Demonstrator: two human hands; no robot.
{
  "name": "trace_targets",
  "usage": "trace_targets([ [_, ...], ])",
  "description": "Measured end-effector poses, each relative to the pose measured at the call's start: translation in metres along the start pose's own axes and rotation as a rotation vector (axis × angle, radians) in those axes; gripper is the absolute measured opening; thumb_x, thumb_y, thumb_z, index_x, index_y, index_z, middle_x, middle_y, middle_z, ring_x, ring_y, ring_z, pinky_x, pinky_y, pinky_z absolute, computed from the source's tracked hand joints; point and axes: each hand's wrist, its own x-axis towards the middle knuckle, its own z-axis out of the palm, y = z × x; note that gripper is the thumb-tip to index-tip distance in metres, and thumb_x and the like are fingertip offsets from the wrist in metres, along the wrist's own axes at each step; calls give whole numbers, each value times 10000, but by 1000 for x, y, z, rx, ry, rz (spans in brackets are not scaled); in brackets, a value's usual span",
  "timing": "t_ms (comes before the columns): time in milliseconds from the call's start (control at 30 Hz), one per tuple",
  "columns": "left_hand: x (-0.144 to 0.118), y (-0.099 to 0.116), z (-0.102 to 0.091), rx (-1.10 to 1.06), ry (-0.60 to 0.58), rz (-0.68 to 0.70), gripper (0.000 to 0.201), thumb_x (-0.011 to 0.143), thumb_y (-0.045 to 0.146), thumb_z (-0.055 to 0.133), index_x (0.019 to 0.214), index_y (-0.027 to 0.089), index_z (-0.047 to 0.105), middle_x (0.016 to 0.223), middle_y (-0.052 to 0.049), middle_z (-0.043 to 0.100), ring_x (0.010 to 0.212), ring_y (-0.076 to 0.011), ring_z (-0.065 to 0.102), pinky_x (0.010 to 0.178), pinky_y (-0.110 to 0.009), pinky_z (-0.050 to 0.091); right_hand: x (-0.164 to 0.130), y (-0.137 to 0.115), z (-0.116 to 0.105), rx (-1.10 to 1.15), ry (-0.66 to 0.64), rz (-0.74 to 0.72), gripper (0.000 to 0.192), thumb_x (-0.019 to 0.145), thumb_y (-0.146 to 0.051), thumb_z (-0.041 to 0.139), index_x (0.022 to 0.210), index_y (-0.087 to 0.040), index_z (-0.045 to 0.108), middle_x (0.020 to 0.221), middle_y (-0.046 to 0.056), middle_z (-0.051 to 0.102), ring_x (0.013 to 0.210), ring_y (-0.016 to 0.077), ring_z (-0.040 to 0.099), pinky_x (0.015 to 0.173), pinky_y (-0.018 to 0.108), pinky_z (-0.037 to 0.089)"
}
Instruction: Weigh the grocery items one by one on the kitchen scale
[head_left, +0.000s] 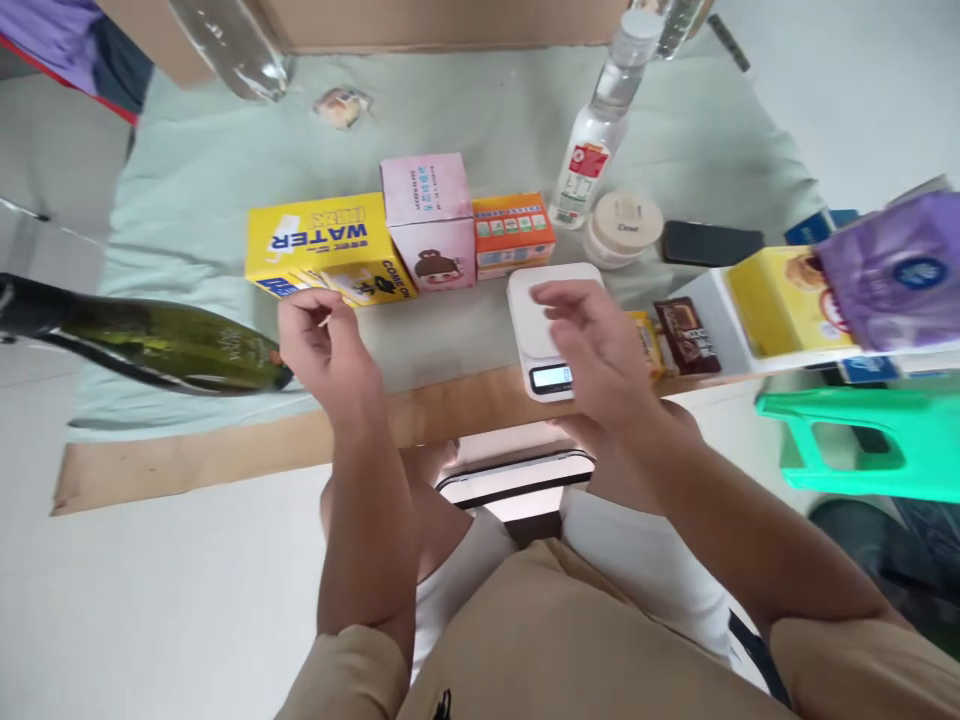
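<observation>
Right hand (600, 350): held open, empty, fingers spread above the small white digital kitchen scale (541, 322) on the pale green cloth (187, 200).
Left hand (319, 340): loosely curled, grip on nothing, beside the dark green glass bottle (165, 350) lying on its side.
Risks, judged: the bottle may be nudged and rolled; the scale may be pressed, its reading upset.
Behind: yellow cardboard box marked WATER (322, 245), pink carton (431, 220), clear plastic bottle (600, 130), liable to be toppled.

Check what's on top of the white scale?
The visible part of the scale platform is bare. The right hand hovers over its right side and covers that part, so I cannot tell what lies there. The display shows unreadable digits.
</observation>
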Motion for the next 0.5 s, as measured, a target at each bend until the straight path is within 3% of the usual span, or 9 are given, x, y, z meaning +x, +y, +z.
trace_targets([
  [67,16,-5,-11,98,85,103,295,808,-72,502,926,190,568,975,-3,597,985,-126,588,1013,-256,504,12,7,42,63,-153,100,285,1013,-426,622,1230,-263,708,1332,66,794,1270,225,742,1142,463,626],
  [133,31,-13,-20,215,127,142,351,840,-60,487,1069,185,589,1145,-33,612,1165,-145,580,1211,-312,450,24,12,71,95,-266,199,350,980,-452,611,1268,-261,668,1422,78,758,1348,248,702,1227,509,578],
  [200,44,-22,-23,268,104,62,394,914,0,484,1256,180,557,1386,-84,599,1396,-173,534,1350,-370,361,33,15,94,85,-324,277,400,956,-449,599,1306,-259,635,1521,93,703,1448,278,646,1308,564,507],
  [300,57,-34,-22,176,46,-138,472,1015,112,446,1478,204,414,1729,-139,417,1671,-206,361,1419,-422,315,42,14,120,45,-365,321,439,942,-426,584,1349,-263,607,1638,94,613,1609,315,513,1377,615,420],
  [367,62,-39,-19,92,42,-219,449,1075,199,403,1521,219,363,1768,-141,397,1689,-211,373,1413,-444,353,46,10,133,0,-390,329,466,947,-428,571,1382,-263,591,1680,103,566,1666,328,442,1370,626,424],
  [500,69,-54,-21,-21,50,-295,346,1153,392,356,1445,245,469,1620,-93,581,1581,-219,533,1390,-471,407,49,5,147,-86,-421,303,539,947,-430,550,1449,-234,557,1733,149,493,1625,344,476,1352,634,437],
])
